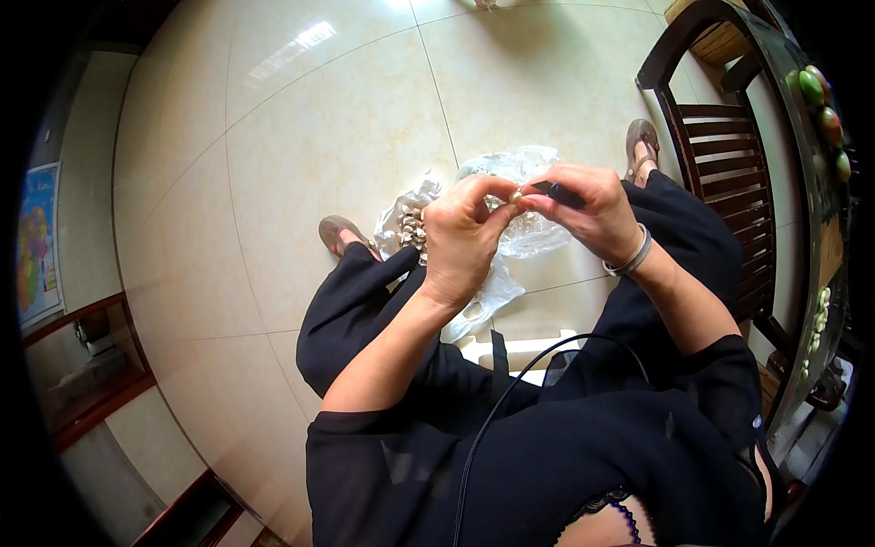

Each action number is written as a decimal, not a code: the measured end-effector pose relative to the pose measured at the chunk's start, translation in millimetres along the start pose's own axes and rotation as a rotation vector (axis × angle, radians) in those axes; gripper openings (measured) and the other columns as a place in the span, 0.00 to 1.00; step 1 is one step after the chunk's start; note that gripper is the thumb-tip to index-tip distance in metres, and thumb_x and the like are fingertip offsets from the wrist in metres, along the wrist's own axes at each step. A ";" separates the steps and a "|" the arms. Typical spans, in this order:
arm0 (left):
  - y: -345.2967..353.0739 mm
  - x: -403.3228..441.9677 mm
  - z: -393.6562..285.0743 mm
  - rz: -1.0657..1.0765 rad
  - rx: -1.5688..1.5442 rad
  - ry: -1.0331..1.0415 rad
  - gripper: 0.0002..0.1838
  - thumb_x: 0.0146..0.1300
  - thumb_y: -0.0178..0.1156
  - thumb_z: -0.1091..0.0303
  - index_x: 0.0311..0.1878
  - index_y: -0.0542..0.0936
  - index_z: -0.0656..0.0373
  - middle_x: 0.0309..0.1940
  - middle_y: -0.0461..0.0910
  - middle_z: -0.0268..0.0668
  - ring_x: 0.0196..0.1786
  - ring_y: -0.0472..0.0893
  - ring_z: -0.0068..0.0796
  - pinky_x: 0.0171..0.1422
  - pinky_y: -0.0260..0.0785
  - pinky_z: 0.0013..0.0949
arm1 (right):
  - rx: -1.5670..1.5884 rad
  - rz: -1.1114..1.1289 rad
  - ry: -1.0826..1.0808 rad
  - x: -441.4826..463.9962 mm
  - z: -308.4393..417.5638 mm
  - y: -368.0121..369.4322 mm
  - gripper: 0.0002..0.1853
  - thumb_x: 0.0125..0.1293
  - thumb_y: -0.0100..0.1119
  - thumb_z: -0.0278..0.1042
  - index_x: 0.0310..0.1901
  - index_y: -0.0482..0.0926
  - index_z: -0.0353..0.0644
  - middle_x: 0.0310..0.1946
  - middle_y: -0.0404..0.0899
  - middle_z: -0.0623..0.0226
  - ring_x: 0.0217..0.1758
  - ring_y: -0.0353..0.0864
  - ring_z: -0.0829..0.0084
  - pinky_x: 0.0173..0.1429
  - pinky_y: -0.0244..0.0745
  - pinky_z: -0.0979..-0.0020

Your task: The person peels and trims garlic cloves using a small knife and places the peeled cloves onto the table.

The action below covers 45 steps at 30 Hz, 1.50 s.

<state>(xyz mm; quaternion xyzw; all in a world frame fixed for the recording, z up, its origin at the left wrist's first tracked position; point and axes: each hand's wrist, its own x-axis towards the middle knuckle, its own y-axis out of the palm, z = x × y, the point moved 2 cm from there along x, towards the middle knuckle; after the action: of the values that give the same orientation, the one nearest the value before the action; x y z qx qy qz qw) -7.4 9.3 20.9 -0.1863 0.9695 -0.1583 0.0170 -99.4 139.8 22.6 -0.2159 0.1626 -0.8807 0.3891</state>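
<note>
My left hand (463, 239) pinches a small pale brown piece (516, 196) between thumb and fingers, too small to name surely. From the other side my right hand (591, 211) meets it with its fingertips and also holds a dark-handled tool (560, 193); its blade is hidden. Below my left hand, a heap of small brown and white pieces (412, 228), like mushrooms, lies in a white plastic bag (392, 219). A clear plastic bag (533, 239) is spread beneath both hands, its contents partly covered by them.
Tiled floor (346, 118) surrounds my feet. At the right stand a dark wooden chair (729, 164) and a table (831, 214) bearing green and reddish fruit (829, 126) and small pale green items (818, 319). A colourful poster (38, 242) hangs at the far left. A black cable crosses my lap.
</note>
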 end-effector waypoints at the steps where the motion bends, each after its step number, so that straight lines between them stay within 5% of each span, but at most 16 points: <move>1: -0.5 0.1 -0.4 0.002 0.000 0.009 0.06 0.52 0.61 0.80 0.34 0.78 0.63 0.18 0.69 0.22 0.20 0.60 0.06 0.21 0.50 0.14 | 0.000 0.000 0.000 -0.2 -0.3 -0.1 0.09 0.52 0.63 0.31 0.31 0.78 0.35 0.20 0.75 0.60 0.21 0.74 0.71 0.26 0.68 0.74; 7: -0.9 0.6 -3.6 0.010 -0.131 -0.054 0.06 0.51 0.62 0.80 0.34 0.78 0.63 0.17 0.69 0.21 0.20 0.61 0.05 0.21 0.51 0.13 | 0.128 0.034 0.097 -1.2 -1.4 -1.6 0.09 0.54 0.62 0.33 0.31 0.78 0.35 0.18 0.74 0.62 0.20 0.72 0.77 0.24 0.66 0.77; 9: -1.2 0.5 -3.5 0.015 -0.172 -0.067 0.06 0.51 0.62 0.80 0.34 0.78 0.63 0.17 0.69 0.22 0.20 0.61 0.05 0.22 0.52 0.13 | 0.136 0.135 0.205 -1.5 0.0 -3.6 0.07 0.58 0.58 0.28 0.35 0.78 0.33 0.24 0.78 0.68 0.28 0.75 0.82 0.33 0.70 0.81; 12: -0.7 0.3 -1.6 0.032 -0.164 -0.082 0.06 0.51 0.62 0.80 0.34 0.78 0.63 0.18 0.69 0.22 0.21 0.63 0.06 0.23 0.55 0.12 | 0.286 0.027 0.218 -4.0 -4.8 2.2 0.11 0.56 0.61 0.34 0.32 0.78 0.33 0.18 0.74 0.69 0.21 0.71 0.84 0.25 0.67 0.82; 21: -0.9 -0.4 -0.1 0.043 -0.109 -0.064 0.07 0.51 0.61 0.80 0.35 0.77 0.64 0.22 0.74 0.26 0.23 0.68 0.07 0.27 0.61 0.12 | 0.428 0.072 0.297 -4.3 -10.4 6.2 0.11 0.57 0.61 0.35 0.34 0.77 0.34 0.24 0.75 0.71 0.27 0.73 0.85 0.31 0.69 0.84; 27: 2.1 -0.5 -0.5 -0.024 -0.427 -0.126 0.08 0.51 0.62 0.80 0.35 0.76 0.65 0.23 0.76 0.28 0.23 0.69 0.08 0.27 0.62 0.13 | 0.489 0.119 0.396 -2.9 -3.9 0.6 0.09 0.60 0.57 0.31 0.39 0.76 0.35 0.28 0.76 0.73 0.28 0.69 0.88 0.30 0.62 0.87; 33: 2.2 0.1 3.2 -0.004 -0.415 -0.140 0.08 0.51 0.62 0.80 0.36 0.76 0.65 0.24 0.75 0.28 0.24 0.70 0.08 0.28 0.63 0.13 | 0.397 0.130 0.337 -3.2 -8.1 2.4 0.08 0.60 0.56 0.29 0.39 0.75 0.35 0.28 0.75 0.73 0.28 0.69 0.89 0.28 0.61 0.88; 36: 1.1 -1.1 4.7 0.039 -0.085 -0.073 0.07 0.51 0.62 0.80 0.35 0.76 0.65 0.24 0.75 0.28 0.24 0.70 0.08 0.28 0.62 0.13 | 0.321 0.151 0.352 -4.2 -13.5 4.1 0.08 0.59 0.56 0.29 0.39 0.75 0.35 0.29 0.75 0.73 0.28 0.69 0.88 0.30 0.63 0.87; 43: -1.7 2.1 -1.1 0.073 -0.485 -0.210 0.08 0.52 0.61 0.79 0.38 0.78 0.65 0.27 0.78 0.32 0.25 0.70 0.09 0.27 0.62 0.13 | 0.471 0.158 0.441 -0.2 -2.0 -5.5 0.09 0.60 0.55 0.30 0.39 0.73 0.35 0.28 0.74 0.72 0.30 0.71 0.85 0.33 0.67 0.83; 45: -3.3 2.0 -1.0 0.105 -0.526 -0.293 0.09 0.53 0.61 0.78 0.39 0.78 0.66 0.28 0.79 0.33 0.24 0.70 0.10 0.27 0.62 0.13 | 0.148 0.137 0.226 3.0 3.1 -11.3 0.09 0.63 0.52 0.32 0.40 0.71 0.36 0.27 0.75 0.67 0.29 0.73 0.79 0.32 0.68 0.79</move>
<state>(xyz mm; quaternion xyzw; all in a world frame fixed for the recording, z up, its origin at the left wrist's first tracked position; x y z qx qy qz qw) -8.2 6.0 23.0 -0.1549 0.9727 0.1279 0.1159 -106.5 144.4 31.1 -0.0744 0.1545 -0.8803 0.4424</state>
